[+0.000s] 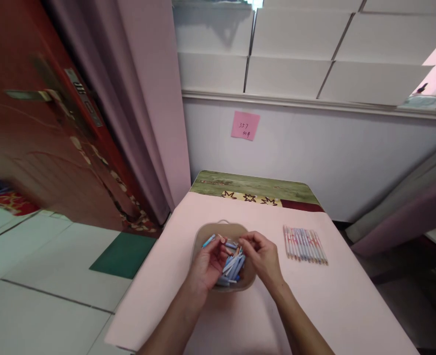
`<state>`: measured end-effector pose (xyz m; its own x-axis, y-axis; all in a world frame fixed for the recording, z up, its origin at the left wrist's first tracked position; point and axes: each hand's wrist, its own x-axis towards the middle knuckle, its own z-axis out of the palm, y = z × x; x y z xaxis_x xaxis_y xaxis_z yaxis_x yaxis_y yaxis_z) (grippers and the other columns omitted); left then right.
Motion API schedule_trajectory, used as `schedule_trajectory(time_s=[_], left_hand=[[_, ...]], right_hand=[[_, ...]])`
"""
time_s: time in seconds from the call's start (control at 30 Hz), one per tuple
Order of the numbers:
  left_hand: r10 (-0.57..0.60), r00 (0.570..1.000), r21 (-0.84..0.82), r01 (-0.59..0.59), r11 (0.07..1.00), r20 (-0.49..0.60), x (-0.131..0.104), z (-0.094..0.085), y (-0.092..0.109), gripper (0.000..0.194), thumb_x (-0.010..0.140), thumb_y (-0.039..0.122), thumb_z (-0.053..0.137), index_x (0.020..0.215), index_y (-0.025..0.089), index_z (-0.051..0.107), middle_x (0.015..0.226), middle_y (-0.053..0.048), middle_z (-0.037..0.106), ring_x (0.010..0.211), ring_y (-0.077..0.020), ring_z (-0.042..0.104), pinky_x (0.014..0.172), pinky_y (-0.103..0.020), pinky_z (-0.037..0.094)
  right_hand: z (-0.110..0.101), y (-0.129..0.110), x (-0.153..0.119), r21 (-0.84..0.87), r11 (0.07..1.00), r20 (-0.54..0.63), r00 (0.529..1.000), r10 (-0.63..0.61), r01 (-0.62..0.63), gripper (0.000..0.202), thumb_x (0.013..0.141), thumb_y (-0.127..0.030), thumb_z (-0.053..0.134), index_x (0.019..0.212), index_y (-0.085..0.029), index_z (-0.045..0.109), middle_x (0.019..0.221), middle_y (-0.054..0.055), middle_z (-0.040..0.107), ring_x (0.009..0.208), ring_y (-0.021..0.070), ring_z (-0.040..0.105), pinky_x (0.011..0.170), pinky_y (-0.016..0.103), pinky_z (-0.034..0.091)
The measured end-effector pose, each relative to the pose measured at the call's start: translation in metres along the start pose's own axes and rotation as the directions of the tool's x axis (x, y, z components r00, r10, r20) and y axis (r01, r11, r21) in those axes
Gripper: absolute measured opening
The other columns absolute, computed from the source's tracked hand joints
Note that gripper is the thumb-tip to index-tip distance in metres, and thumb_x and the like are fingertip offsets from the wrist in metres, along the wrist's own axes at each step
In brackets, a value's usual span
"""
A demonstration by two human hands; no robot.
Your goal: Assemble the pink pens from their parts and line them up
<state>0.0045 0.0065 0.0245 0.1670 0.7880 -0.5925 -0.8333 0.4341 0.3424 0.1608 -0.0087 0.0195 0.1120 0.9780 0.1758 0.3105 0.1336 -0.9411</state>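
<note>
A beige basket [202, 235] with a small loop handle stands on the pink-covered table. Inside it lies a heap of blue, white and brown pen-like pieces [234, 266]. Over its left part, my left hand [207, 261] has its fingers curled, with a small brownish piece [223, 240] at the fingertips. My right hand [260, 254] is closed in a pinch above the basket's right rim; what its fingertips hold is too small to make out. To the right, a row of slim pens [305, 245] lies side by side on the cloth.
The pink cloth [166, 296] covers most of the table, whose green wooden end [255, 183] meets the wall. A pink note [245, 125] is stuck on the wall. A red door [55, 128] and a curtain [129, 98] stand at the left.
</note>
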Motion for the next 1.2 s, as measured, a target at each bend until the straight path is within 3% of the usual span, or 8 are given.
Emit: schedule_trajectory(time_s=[0.17,0.27,0.4,0.53,0.7,0.97,1.2], left_hand=[[0.136,0.990,-0.073,-0.133,0.988,0.033,-0.008,0.004,0.035,0.012,0.087,0.006,0.052,0.082,0.008,0.063,0.071,-0.006,0.069,0.047,-0.0055,0.059,0.040,-0.011,0.047],[0.100,0.995,-0.039,-0.100,0.994,0.010,-0.011,0.004,0.034,0.011,0.087,0.004,0.052,0.085,0.008,0.062,0.072,-0.006,0.069,0.048,-0.0060,0.060,0.040,-0.012,0.048],[0.105,0.994,-0.016,-0.105,0.994,0.007,-0.012,0.000,0.030,0.010,0.087,0.005,0.052,0.086,0.008,0.062,0.073,-0.006,0.069,0.048,-0.0061,0.060,0.041,-0.012,0.048],[0.151,0.988,-0.006,-0.151,0.989,0.044,-0.013,-0.006,0.037,0.010,0.087,0.007,0.053,0.083,0.010,0.062,0.073,-0.005,0.069,0.049,-0.0062,0.060,0.040,-0.012,0.047],[0.157,0.987,0.002,-0.158,0.988,0.042,-0.010,-0.013,0.040,0.009,0.087,0.007,0.053,0.083,0.011,0.061,0.074,-0.005,0.069,0.049,-0.0065,0.059,0.040,-0.013,0.046],[0.134,0.990,-0.001,-0.134,0.991,0.046,0.001,-0.020,0.040,0.008,0.086,0.007,0.054,0.082,0.012,0.059,0.074,-0.005,0.069,0.048,-0.0067,0.058,0.039,-0.014,0.045],[0.145,0.988,0.023,-0.146,0.989,0.046,0.005,-0.021,0.041,0.006,0.086,0.009,0.056,0.082,0.011,0.060,0.072,-0.005,0.068,0.048,-0.0065,0.057,0.039,-0.014,0.044]], right_hand=[[-0.011,0.010,0.010,-0.237,0.970,-0.032,0.998,-0.053,0.044,0.023,0.085,-0.037,0.054,0.082,-0.018,0.067,0.064,0.001,0.066,0.060,0.0149,0.061,0.059,0.023,0.044],[-0.003,0.013,0.019,-0.461,0.879,0.100,0.992,-0.082,0.120,0.019,0.086,-0.027,0.052,0.083,-0.019,0.068,0.079,0.004,0.070,0.072,0.0157,0.063,0.066,0.023,0.043],[0.022,0.018,0.033,-0.696,0.682,0.335,0.942,0.031,0.225,0.021,0.086,-0.020,0.049,0.085,-0.020,0.070,0.086,0.006,0.072,0.081,0.0173,0.063,0.070,0.023,0.041],[0.046,0.026,0.044,-0.721,0.641,0.417,0.904,0.095,0.265,0.020,0.084,-0.021,0.053,0.084,-0.018,0.073,0.085,0.009,0.073,0.081,0.0197,0.065,0.070,0.024,0.041],[0.059,0.034,0.049,-0.708,0.627,0.496,0.861,0.113,0.325,0.022,0.080,-0.029,0.062,0.100,-0.027,0.072,0.104,0.004,0.070,0.093,0.0190,0.064,0.074,0.023,0.042],[0.059,0.045,0.052,-0.792,0.540,0.430,0.888,0.162,0.284,0.021,0.087,-0.028,0.053,0.097,-0.020,0.069,0.102,0.010,0.067,0.092,0.0202,0.064,0.074,0.025,0.043],[0.069,0.044,0.053,-0.790,0.523,0.463,0.871,0.166,0.321,0.019,0.083,-0.023,0.056,0.095,-0.020,0.070,0.099,0.010,0.069,0.089,0.0210,0.066,0.072,0.025,0.045]])
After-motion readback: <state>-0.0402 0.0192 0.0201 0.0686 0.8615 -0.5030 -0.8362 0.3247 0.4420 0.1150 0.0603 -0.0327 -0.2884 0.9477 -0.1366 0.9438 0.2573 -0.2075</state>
